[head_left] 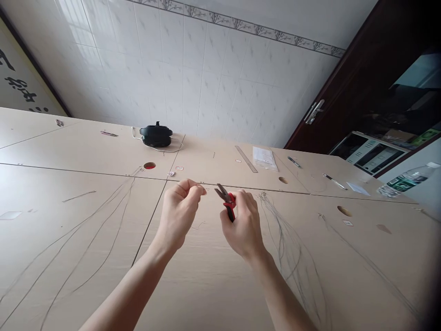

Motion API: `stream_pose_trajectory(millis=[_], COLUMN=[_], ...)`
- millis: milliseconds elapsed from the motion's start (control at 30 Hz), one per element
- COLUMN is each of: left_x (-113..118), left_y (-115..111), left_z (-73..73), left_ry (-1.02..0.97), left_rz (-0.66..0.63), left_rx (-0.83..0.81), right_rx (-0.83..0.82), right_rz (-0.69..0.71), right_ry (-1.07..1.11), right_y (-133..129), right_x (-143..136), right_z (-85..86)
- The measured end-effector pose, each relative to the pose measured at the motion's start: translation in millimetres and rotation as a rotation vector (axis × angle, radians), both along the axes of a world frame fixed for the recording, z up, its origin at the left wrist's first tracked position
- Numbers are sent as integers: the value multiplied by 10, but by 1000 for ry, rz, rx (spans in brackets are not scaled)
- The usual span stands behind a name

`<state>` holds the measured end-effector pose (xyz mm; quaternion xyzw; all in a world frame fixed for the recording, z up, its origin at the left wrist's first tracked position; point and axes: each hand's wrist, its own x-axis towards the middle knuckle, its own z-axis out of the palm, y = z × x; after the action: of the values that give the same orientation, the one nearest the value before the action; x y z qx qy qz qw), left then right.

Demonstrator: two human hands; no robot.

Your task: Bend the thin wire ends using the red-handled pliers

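My right hand (244,225) is wrapped round pliers (228,202) with red and black handles. Their jaws stand slightly apart and point up and left, with nothing I can see between them. Just left of the jaws, my left hand (181,214) is closed in a pinch. A tiny tip shows at its fingertips, too small to name. Below, a short thin thread (199,225) lies on the table (206,285). Several long thin wires or cords (282,230) trail toward me on the right, and others (103,225) on the left.
At the back are a black device (156,135) with a white cable, a ruler (246,159), a plastic bag (264,158) and pens (335,181). A water bottle (406,181) lies at the right. The tabletop has round holes (344,211) and seams.
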<state>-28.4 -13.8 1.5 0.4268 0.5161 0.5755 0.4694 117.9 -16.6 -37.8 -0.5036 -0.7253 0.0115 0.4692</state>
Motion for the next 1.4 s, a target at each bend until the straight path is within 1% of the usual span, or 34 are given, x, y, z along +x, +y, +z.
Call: stream_pose_trajectory(millis=[100,200,400,567,800,1000,1200,1400], left_x=[0,21,64,88,143,183,207,197], left_y=[17,15,0,-25,-70,-100,-110,-114], left_z=[-21,-31,-40,-58,-32,-50,-40,-52], left_ry=[-1,25,11,55,148,173,209,210], left_rz=[36,55,37,33,34,8,14,11], left_rx=[14,22,43,64,80,68,83,75], right_rx=[-11,-29,-47,-52,-60,-48,-51,-74], right_rz=[-44,-55,-47,-50,-36,-53,-63,-46], right_ry=[-86,-113,-125,-108,-63,-50,-51,-25], right_y=[6,-4,-31,-34,-34,-40,-34,-32], right_x=[-24,-44,-79,-95,-91,-93,-94,-93], right_z=[-42,-61,-59,-49,-44,-41,-40,-43])
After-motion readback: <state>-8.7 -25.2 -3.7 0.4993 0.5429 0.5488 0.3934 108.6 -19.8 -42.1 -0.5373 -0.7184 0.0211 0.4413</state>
